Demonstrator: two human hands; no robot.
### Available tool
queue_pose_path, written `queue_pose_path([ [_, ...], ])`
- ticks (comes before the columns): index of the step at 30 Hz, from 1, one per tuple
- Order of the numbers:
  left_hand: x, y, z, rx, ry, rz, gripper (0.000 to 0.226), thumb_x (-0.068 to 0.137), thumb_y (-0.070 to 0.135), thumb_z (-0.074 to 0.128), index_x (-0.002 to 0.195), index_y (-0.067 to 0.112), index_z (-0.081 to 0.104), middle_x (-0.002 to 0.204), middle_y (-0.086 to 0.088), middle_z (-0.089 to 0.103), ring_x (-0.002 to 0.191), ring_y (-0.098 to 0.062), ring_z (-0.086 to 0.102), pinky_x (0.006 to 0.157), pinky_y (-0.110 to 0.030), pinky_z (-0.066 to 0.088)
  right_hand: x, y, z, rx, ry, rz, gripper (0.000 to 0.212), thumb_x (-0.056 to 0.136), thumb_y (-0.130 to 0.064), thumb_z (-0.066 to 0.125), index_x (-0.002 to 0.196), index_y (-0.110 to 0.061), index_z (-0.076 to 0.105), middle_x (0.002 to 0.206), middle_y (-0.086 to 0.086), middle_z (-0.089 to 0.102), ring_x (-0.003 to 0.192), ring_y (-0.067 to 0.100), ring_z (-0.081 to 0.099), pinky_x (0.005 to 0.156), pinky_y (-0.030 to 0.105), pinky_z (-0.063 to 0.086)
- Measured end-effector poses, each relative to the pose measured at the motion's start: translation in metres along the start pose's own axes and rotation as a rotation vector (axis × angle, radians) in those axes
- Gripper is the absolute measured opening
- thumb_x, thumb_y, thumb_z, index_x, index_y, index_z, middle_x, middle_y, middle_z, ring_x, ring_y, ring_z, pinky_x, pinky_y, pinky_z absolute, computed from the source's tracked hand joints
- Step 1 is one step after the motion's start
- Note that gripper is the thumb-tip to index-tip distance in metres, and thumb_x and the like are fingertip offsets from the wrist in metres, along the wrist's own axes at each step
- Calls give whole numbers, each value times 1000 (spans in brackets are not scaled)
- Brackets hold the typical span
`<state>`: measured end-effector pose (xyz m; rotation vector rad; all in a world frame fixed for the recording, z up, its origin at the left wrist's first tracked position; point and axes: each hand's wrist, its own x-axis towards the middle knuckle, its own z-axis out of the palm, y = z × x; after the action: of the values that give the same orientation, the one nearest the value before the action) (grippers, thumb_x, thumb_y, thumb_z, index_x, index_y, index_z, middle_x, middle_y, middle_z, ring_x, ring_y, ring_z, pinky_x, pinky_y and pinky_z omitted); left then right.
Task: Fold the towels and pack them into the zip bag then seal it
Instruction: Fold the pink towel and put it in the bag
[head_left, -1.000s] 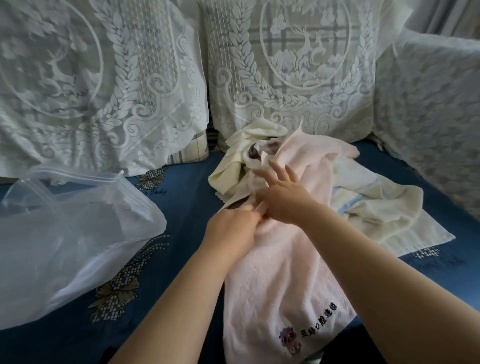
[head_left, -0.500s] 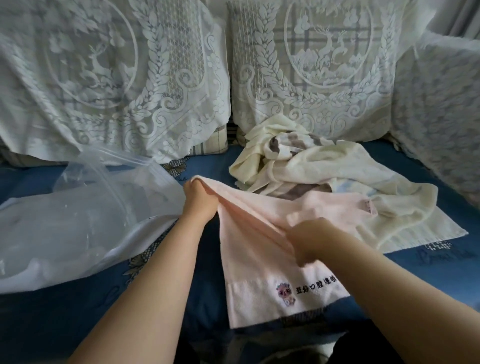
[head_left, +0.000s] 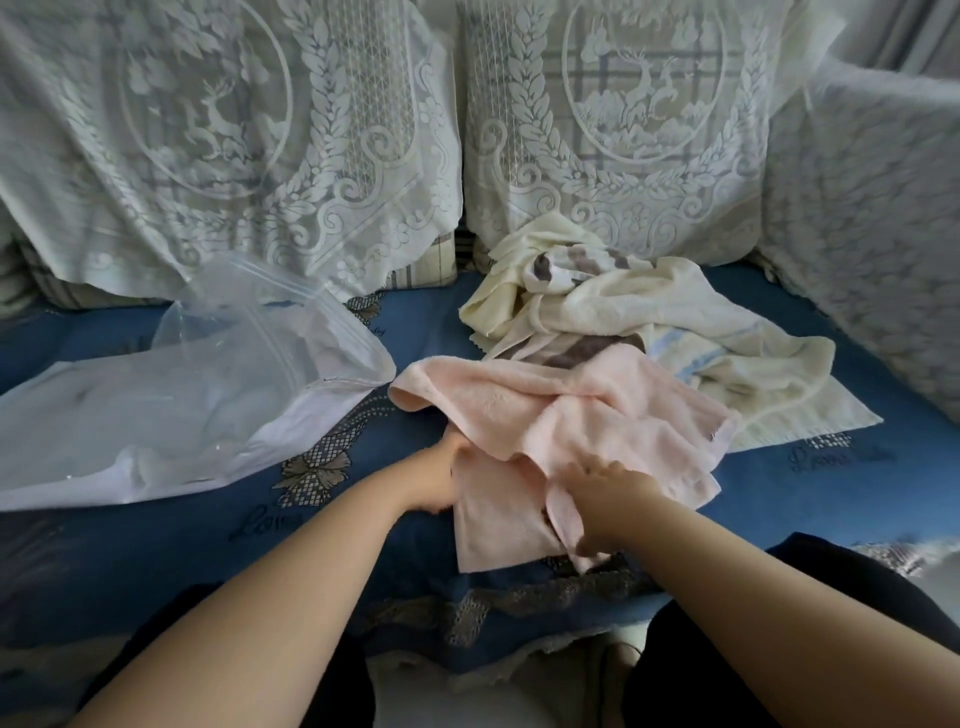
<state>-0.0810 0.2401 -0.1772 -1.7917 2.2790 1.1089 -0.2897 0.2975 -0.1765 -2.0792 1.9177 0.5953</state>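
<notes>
Lying at the far left of the blue sofa cover, the clear zip bag rested flat with its mouth gaping toward the towels; whether anything was already inside could not be told through the cloudy plastic. To its right, the left hand was tucked under the near-left edge of the pink towel, its fingers hidden by the cloth, so their grip could not be judged. The towel lay half doubled, its upper layer bunched and uneven over the lower one. The right hand pressed on the towel's near edge with fingers curled, apparently pinching a loose corner. Behind and to the right lay the unfolded heap of cream towels, touching the pink one. Risk from here: the thick pile resists creasing, so an edge released early could spring open, and a skewed fold would make a bulky bundle that might jam the bag's mouth and prevent sealing.
</notes>
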Motion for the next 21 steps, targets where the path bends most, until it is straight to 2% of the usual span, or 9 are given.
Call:
queue_pose_path([
  [3,-21,-2,22,379,37,186,52,84,3,41,128,29,30,126,-3,40,103,-26,52,67,-36,44,-11,3,11,-60,28,43,87,83,-31,67,148,-12,13,150,14,22,133,31,33,93,41,45],
  [5,-26,-6,31,479,122,276,54,84,0,39,125,34,31,122,0,34,112,-26,47,66,-36,41,-15,3,21,-91,109,57,81,87,-24,63,148,-11,11,151,15,17,132,32,31,89,40,46],
  [7,-28,-12,30,514,190,335,50,86,5,42,124,36,33,115,3,31,109,-22,45,60,-32,35,-21,-1,30,-123,175,55,82,85,-23,65,147,-12,13,151,14,17,131,32,32,87,36,45],
  [9,-29,-15,30,579,288,406,43,86,9,47,121,33,43,119,3,31,108,-20,44,61,-30,31,-24,-4,38,-156,288,23,79,80,-23,71,143,-8,26,149,18,24,128,34,39,83,37,47],
  [11,-30,-14,32,564,374,532,30,85,7,50,108,25,58,131,1,39,111,-22,47,64,-34,39,-24,1,41,-124,423,-41,73,69,-26,80,130,-5,47,140,22,40,116,34,53,73,37,51],
  [13,-32,-10,38,526,457,662,28,80,4,49,92,20,68,120,1,57,104,-19,52,65,-37,51,-25,11,43,41,469,-85,43,85,-21,62,125,-11,49,134,12,46,115,30,51,73,36,48],
  [15,-31,-2,45,488,554,764,34,72,5,42,82,20,71,87,4,66,84,-16,51,60,-34,53,-31,19,37,440,489,30,23,94,-25,48,115,-16,50,114,6,59,106,28,56,72,35,46],
  [18,-35,20,53,399,681,814,22,76,15,48,80,21,69,73,4,62,77,-17,52,67,-31,45,-47,18,26,941,668,168,30,92,-41,53,105,-14,47,89,2,63,81,25,57,64,33,39],
  [21,-40,41,59,233,756,828,9,79,20,55,83,18,62,77,0,61,81,-12,48,74,-27,39,-59,7,28,957,746,100,25,93,-34,53,86,-10,50,72,1,59,71,26,53,60,36,38],
])
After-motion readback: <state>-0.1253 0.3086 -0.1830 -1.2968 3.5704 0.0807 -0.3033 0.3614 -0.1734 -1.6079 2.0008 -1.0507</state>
